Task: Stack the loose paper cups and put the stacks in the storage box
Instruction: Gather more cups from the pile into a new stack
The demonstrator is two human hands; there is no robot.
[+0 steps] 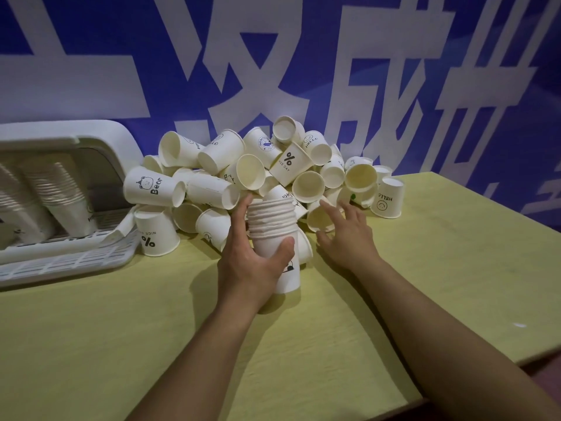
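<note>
- My left hand holds one stack of nested paper cups, centre of the worktop, at the near edge of the pile. The grip is wrapped round the lower cups, thumb on the near side, fingers up the left side to the rims.
- My right hand holds nothing: fingers spread, grip wide, fingertips at a loose cup lying on its side just right of the stack.
- Handling, my judgement: the cups are light, thin paper with stiff rolled rims and walls that dent if squeezed. Take a loose one at the rim or mid-wall, lightly. The stack is stiffer; hold it low so it doesn't tip.
- Stack count: roughly ten rims showing, too close together to be exact.
- The loose pile lies beyond, against the far blue wall: about thirty cups visible, with more hidden underneath.
- The storage box is far left, white with a lattice side. Two stacks are clear inside, maybe a third at the frame edge.
</note>
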